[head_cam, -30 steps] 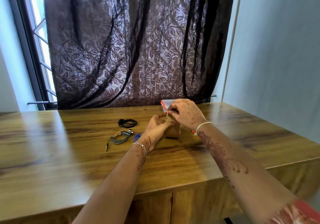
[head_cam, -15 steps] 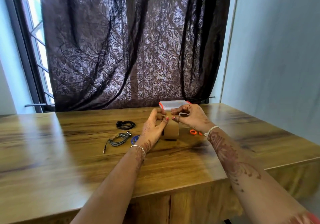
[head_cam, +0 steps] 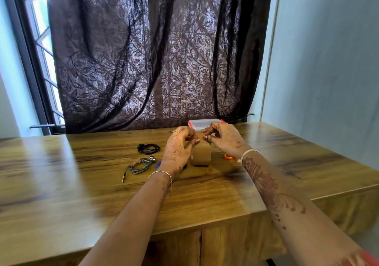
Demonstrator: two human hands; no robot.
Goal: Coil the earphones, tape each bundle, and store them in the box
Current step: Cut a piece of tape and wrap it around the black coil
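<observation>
A roll of brown tape [head_cam: 201,154] stands on edge on the wooden table [head_cam: 102,194]. My left hand [head_cam: 179,148] grips its left side and top. My right hand [head_cam: 224,138] pinches the tape's end at the top of the roll. A coiled black earphone [head_cam: 148,148] and a coiled grey earphone [head_cam: 140,167] with its plug trailing lie to the left. A blue cord [head_cam: 157,165] peeks out beside my left wrist. The clear box [head_cam: 203,123] with orange clips sits behind my hands, its lid on.
An orange-handled object [head_cam: 228,156], mostly hidden by my right wrist, lies right of the tape. A dark patterned curtain [head_cam: 160,50] hangs behind the table, a window at left and a pale wall at right. The table's front edge runs just below my forearms.
My right hand has shifted right from the top of the roll, its fingers now pinching at the tape's end. The head view has tilted, showing more of the box behind.
</observation>
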